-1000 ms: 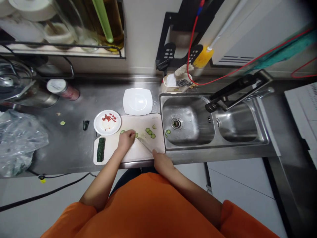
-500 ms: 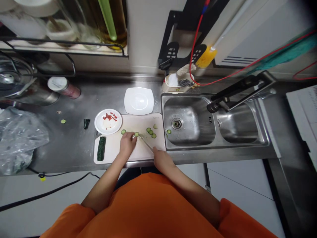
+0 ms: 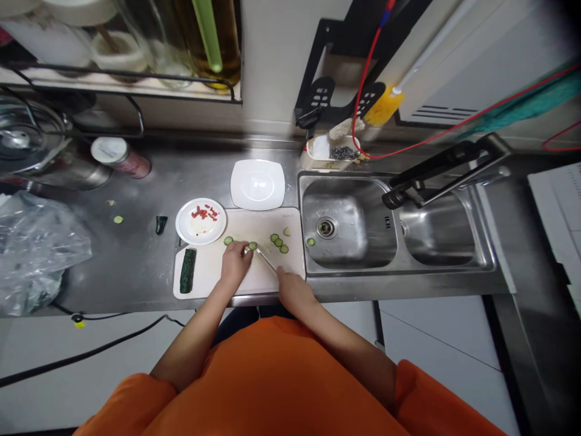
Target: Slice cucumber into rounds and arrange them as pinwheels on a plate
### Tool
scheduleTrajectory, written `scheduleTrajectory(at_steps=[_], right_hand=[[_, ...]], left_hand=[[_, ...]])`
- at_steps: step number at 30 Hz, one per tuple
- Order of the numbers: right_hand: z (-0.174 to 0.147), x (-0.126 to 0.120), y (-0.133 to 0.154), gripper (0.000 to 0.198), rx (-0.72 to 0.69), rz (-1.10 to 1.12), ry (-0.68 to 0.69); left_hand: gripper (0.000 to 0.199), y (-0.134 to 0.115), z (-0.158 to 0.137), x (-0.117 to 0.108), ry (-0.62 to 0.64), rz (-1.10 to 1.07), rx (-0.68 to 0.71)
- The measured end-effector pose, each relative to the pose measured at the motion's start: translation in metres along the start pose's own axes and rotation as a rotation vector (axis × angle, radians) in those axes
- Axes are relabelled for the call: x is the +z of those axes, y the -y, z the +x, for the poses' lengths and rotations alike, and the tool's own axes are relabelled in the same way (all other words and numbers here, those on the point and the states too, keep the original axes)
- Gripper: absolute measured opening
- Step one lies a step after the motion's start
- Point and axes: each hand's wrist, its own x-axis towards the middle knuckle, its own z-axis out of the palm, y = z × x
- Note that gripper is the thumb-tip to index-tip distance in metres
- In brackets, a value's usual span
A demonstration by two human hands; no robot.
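Note:
My right hand [image 3: 296, 292] is closed round the handle of a knife [image 3: 267, 260], its blade slanting up and left over the white cutting board [image 3: 213, 281]. The blade's tip meets a cucumber slice [image 3: 252, 246] at the fingertips of my left hand [image 3: 236, 263], whose fingers are bent and pinched against it. Partly behind those fingers lies another cucumber slice [image 3: 228, 240]. Several cut slices [image 3: 278, 242] rest on the board's right side. A dark green length of cucumber [image 3: 187, 270] lies at the board's left end.
A round plate with red bits [image 3: 181, 233] overlaps the board's upper left corner. Behind the board stands a square white plate [image 3: 258, 181]. The double sink [image 3: 349, 212] is at right. Left are a cucumber end [image 3: 160, 224], a jar [image 3: 121, 157] and a plastic bag [image 3: 36, 248].
My right hand and the knife have shifted slightly left. My left hand keeps its place at the slice. The whole view has moved a little.

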Motion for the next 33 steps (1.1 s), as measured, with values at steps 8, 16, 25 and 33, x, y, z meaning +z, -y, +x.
scheduleTrajectory(at_steps=[8, 16, 25, 33], right_hand=[[0.000, 0.001, 0.004, 0.037, 0.008, -0.012, 0.011], [-0.002, 0.007, 0.003, 0.040, 0.004, 0.025, -0.001], [-0.014, 0.006, -0.007, 0.042, 0.054, 0.024, 0.053], [-0.012, 0.008, -0.008, 0.040, 0.041, 0.013, 0.027]], left_hand=[[0.020, 0.000, 0.001, -0.001, 0.003, -0.006, -0.007], [0.022, 0.000, 0.002, 0.000, -0.009, -0.006, 0.001], [0.009, -0.010, 0.003, -0.008, 0.046, -0.080, -0.105], [0.022, 0.011, 0.008, -0.034, -0.128, -0.137, -0.345]])
